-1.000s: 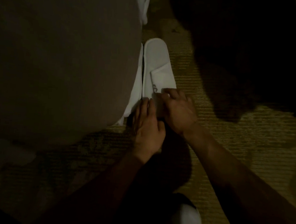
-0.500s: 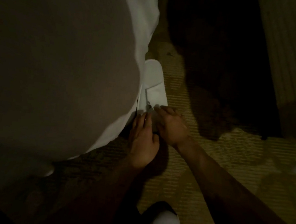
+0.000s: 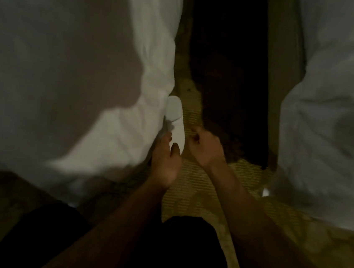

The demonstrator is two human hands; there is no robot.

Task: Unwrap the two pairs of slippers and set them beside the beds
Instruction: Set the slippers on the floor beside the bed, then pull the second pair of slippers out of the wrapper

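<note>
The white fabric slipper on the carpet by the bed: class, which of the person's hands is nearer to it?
Left. The left hand touches the white fabric slipper at its near end, against the bed's white cover. The right hand hangs just to its right, apart, fingers curled.

The slipper (image 3: 175,122) is plain white, pale against the dim floor. The bedding of the left bed (image 3: 73,68) is white too, though a broad grey-brown shadow covers much of it — only a patch near the edge stays bright. The right bed (image 3: 331,110) reads as greyish white in the low light. The carpet (image 3: 191,179) is olive-gold with fine ribbed lines and darker, irregular blotches — nearly black far up the aisle. The person's trousers (image 3: 183,250) are black.
</note>
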